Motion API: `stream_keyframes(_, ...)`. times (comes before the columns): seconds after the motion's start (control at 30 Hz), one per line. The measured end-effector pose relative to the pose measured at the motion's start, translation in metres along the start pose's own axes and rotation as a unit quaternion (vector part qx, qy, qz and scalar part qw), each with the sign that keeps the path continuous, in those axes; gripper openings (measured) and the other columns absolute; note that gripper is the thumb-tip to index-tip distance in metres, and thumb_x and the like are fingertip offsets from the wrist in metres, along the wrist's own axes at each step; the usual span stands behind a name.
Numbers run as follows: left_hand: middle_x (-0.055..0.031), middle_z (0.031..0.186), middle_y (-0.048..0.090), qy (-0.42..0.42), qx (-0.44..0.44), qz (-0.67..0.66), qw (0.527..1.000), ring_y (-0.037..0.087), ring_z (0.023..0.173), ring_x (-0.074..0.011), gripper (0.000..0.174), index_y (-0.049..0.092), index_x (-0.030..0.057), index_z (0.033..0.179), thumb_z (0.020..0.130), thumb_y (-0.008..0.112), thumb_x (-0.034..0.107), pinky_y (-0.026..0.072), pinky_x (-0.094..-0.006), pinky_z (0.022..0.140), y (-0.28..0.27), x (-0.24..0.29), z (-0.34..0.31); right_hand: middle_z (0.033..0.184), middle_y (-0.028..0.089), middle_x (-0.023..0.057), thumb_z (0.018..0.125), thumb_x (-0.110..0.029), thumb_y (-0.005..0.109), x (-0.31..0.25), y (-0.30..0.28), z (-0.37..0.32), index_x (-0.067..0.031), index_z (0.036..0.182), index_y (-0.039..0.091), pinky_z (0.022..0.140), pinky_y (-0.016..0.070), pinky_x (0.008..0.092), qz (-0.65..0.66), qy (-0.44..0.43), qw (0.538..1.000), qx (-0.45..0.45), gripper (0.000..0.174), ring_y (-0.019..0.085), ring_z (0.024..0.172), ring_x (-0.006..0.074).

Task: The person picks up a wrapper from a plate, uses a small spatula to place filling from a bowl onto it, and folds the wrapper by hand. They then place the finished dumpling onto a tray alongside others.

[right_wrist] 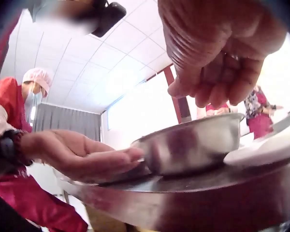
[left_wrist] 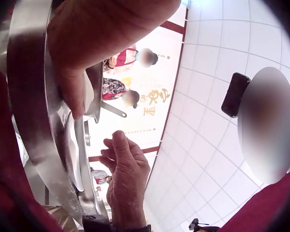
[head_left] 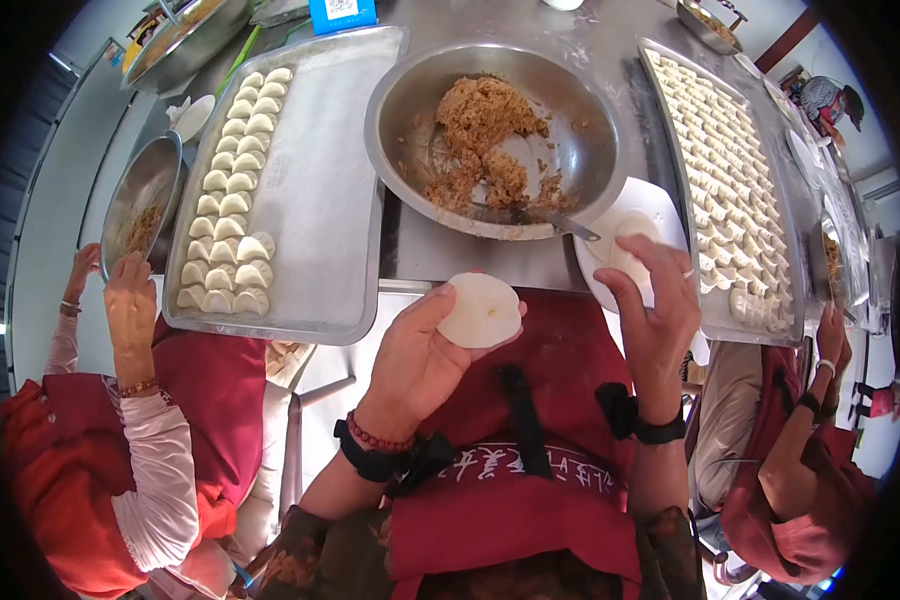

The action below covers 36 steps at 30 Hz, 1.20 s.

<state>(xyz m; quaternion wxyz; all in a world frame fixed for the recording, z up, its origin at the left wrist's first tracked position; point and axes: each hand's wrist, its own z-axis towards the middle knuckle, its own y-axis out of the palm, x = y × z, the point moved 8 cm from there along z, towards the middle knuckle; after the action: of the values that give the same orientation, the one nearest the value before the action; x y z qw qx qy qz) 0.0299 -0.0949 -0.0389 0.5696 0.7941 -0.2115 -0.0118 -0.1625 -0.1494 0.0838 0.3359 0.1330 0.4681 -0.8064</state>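
Observation:
A round white dumpling wrapper (head_left: 479, 311) with a small brownish spot near its middle lies on the fingers of my left hand (head_left: 420, 350), the thumb along its edge. In the right wrist view the left hand (right_wrist: 79, 154) is palm up with its fingers stretched out. My right hand (head_left: 660, 305) is raised beside the white plate (head_left: 592, 262), with thumb and forefinger apart and nothing seen between them. More pale wrappers (head_left: 638, 228) lie on that plate, partly behind the fingers. Ahead stands a steel bowl (head_left: 395, 125) of brown filling (head_left: 485, 115), a metal handle (head_left: 573, 227) at its rim.
On the left, a metal tray (head_left: 320, 200) bears rows of folded dumplings (head_left: 235, 205). A second tray (head_left: 660, 62) on the right is packed with dumplings. People in red aprons sit on both sides, one with hands (head_left: 130, 300) near a smaller steel bowl (head_left: 165, 165).

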Motion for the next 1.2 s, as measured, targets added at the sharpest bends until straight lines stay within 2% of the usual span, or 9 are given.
stream_keyframes(0.03, -0.0285, 0.133, 0.054, 0.002, 0.009, 0.009, 1.0, 0.048, 0.13, -0.0471, 0.037, 0.048, -0.0104, 0.129, 0.102, 0.046, 0.016, 0.0391, -0.0573, 0.112, 0.0, 0.001, 0.0, 0.094, 0.073, 0.0088, 0.074, -0.01, 0.081, -0.004, 0.0, 0.008, -0.0068, 0.1, 0.072, 0.085, 0.0511, 0.0379, -0.011, -0.028, 0.999, 0.022, 0.027, 0.065, 0.101, 0.0294)
stream_keyframes(0.13, -0.0286, 0.131, 0.055, 0.001, 0.021, 0.04, 0.999, 0.049, 0.129, -0.046, 0.038, 0.048, -0.0111, 0.128, 0.103, 0.044, 0.018, 0.0402, -0.0556, 0.112, 0.002, 0.003, 0.001, 0.097, 0.073, 0.0079, 0.074, -0.01, 0.081, -0.004, 0.016, 0.023, -0.0074, 0.101, 0.073, 0.093, 0.0481, 0.0392, 0.017, -0.063, 0.998, -0.017, 0.028, 0.06, 0.114, 0.0295)
stream_keyframes(0.23, -0.0285, 0.13, 0.056, 0.003, 0.014, 0.045, 0.999, 0.051, 0.128, -0.0461, 0.039, 0.048, -0.0102, 0.129, 0.104, 0.043, 0.018, 0.0413, -0.0544, 0.111, 0.004, 0.005, 0.003, 0.101, 0.073, 0.0071, 0.075, -0.009, 0.079, -0.002, 0.032, 0.031, -0.0078, 0.1, 0.072, 0.094, 0.0481, 0.0404, 0.027, -0.101, 0.992, -0.073, 0.026, 0.06, 0.116, 0.0284)
stream_keyframes(0.43, -0.0277, 0.128, 0.058, 0.006, 0.02, 0.054, 0.998, 0.052, 0.127, -0.0453, 0.038, 0.049, -0.0076, 0.13, 0.104, 0.044, 0.019, 0.0428, -0.0559, 0.11, 0.006, 0.007, 0.007, 0.101, 0.073, 0.008, 0.079, -0.008, 0.076, -0.011, 0.047, 0.044, -0.0089, 0.097, 0.072, 0.096, 0.0476, 0.0416, -0.007, -0.136, 0.979, -0.151, 0.018, 0.062, 0.112, 0.0297)
stream_keyframes(0.53, -0.0271, 0.127, 0.059, 0.012, 0.033, 0.054, 0.998, 0.053, 0.126, -0.0451, 0.038, 0.05, -0.0076, 0.129, 0.104, 0.044, 0.02, 0.0433, -0.0569, 0.109, 0.004, 0.008, 0.012, 0.102, 0.072, 0.0089, 0.081, -0.009, 0.075, -0.011, 0.044, 0.051, -0.0093, 0.097, 0.073, 0.096, 0.0481, 0.0405, -0.005, -0.141, 0.98, -0.14, 0.017, 0.064, 0.107, 0.0296)
stream_keyframes(0.73, -0.0267, 0.127, 0.059, 0.012, 0.03, 0.055, 0.998, 0.054, 0.125, -0.0447, 0.038, 0.05, -0.0097, 0.128, 0.104, 0.043, 0.018, 0.0433, -0.0572, 0.109, 0.004, 0.011, 0.017, 0.107, 0.072, 0.0095, 0.086, -0.009, 0.072, -0.001, 0.027, 0.064, -0.01, 0.103, 0.075, 0.093, 0.0505, 0.0374, 0.131, -0.045, 0.988, -0.074, 0.018, 0.064, 0.105, 0.0268)
stream_keyframes(0.87, -0.0267, 0.127, 0.059, 0.009, 0.027, 0.055, 0.998, 0.055, 0.124, -0.0445, 0.039, 0.049, -0.0116, 0.128, 0.103, 0.043, 0.018, 0.0438, -0.0569, 0.108, 0.005, 0.011, 0.02, 0.107, 0.072, 0.0089, 0.087, -0.01, 0.071, -0.001, 0.051, 0.068, -0.0103, 0.103, 0.075, 0.093, 0.0506, 0.0383, 0.14, -0.055, 0.981, -0.119, 0.017, 0.064, 0.108, 0.0284)
stream_keyframes(1.0, -0.0268, 0.127, 0.059, 0.012, 0.038, 0.048, 0.998, 0.056, 0.123, -0.0445, 0.039, 0.049, -0.0126, 0.128, 0.103, 0.042, 0.017, 0.0444, -0.0563, 0.108, 0.003, 0.014, 0.022, 0.109, 0.072, 0.0088, 0.083, -0.011, 0.073, -0.004, 0.061, 0.058, -0.0128, 0.1, 0.075, 0.095, 0.0493, 0.0408, 0.068, -0.116, 0.975, -0.177, 0.017, 0.064, 0.11, 0.0305)
stream_keyframes(1.2, -0.027, 0.127, 0.059, 0.013, 0.047, 0.041, 0.998, 0.056, 0.123, -0.0444, 0.04, 0.049, -0.0132, 0.128, 0.103, 0.042, 0.017, 0.0446, -0.0553, 0.108, 0.005, 0.016, 0.023, 0.104, 0.074, 0.0086, 0.081, -0.01, 0.074, -0.01, 0.062, 0.056, -0.0096, 0.099, 0.074, 0.098, 0.0476, 0.0425, 0.069, -0.156, 0.964, -0.204, 0.017, 0.064, 0.113, 0.0286)
